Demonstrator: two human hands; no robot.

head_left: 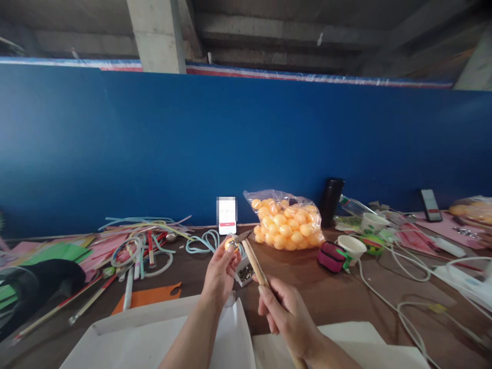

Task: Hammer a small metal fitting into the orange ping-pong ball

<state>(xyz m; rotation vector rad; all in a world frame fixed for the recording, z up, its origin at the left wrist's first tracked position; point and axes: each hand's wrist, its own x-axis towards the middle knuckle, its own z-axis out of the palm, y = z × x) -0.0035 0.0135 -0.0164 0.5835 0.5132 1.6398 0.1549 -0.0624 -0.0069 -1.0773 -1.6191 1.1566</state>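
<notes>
My left hand (pixel 221 271) is raised over the brown table (pixel 338 292) and pinches a small orange ball (pixel 230 244) between its fingertips. My right hand (pixel 286 310) is wrapped round the wooden handle of a knife (pixel 253 261). The short metal blade points up and left and its tip touches the ball. Below the ball sits a little box of small metal parts (pixel 245 273). Behind it lies a clear plastic bag full of orange balls (pixel 284 223).
White cardboard sheets (pixel 161 333) lie at the near edge. Coloured strips, tubes and sticks (pixel 142 241) are heaped at left. At right are a pink pouch (pixel 331 256), paper cups (pixel 351 247), a black tumbler (pixel 332 201), white cables (pixel 407 292) and a phone (pixel 429 205). A blue wall (pixel 246 143) backs the table.
</notes>
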